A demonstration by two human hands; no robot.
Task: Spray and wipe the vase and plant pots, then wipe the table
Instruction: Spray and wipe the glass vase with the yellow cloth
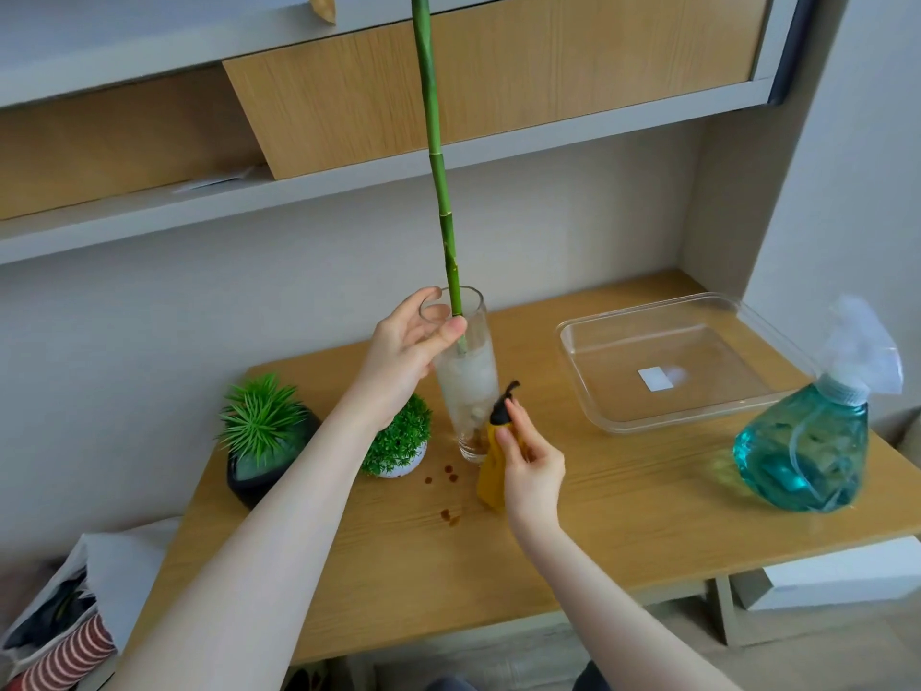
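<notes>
At the centre of the frame the left hand [416,344] curls round the rim of the tall clear glass vase [466,376], thumb against the near side just beside the green bamboo stalk [438,182] that rises from the vase out through the top edge of the frame. The vase stands on the wooden tabletop [623,521], roughly midway between its left and right edges and nearer the back wall than the front edge.

The right hand [531,463], just below and right of the vase, grips a small yellow spray bottle [491,471] with a black nozzle; the fingers wrap its body and one fingertip rests on the black top. The nozzle sits very close to the lower part of the vase; whether they touch cannot be told.

Left of the vase, a small green plant in a white pot [401,448] stands just beside its base, partly behind the left forearm. Further left, a spiky green plant in a dark pot [259,441] sits near the tabletop's left edge. Several brown drops [446,473] spot the wood in front of the white pot, more nearer the front.

To the right, a clear rectangular tray [588,386] lies near the back right corner, well apart from the vase. A large blue-green spray bottle [802,451] stands at the right edge, just in front of the tray. Bare wood runs along the front of the tabletop, lower centre to lower right. A shelf [349,187] overhangs the back wall above.
</notes>
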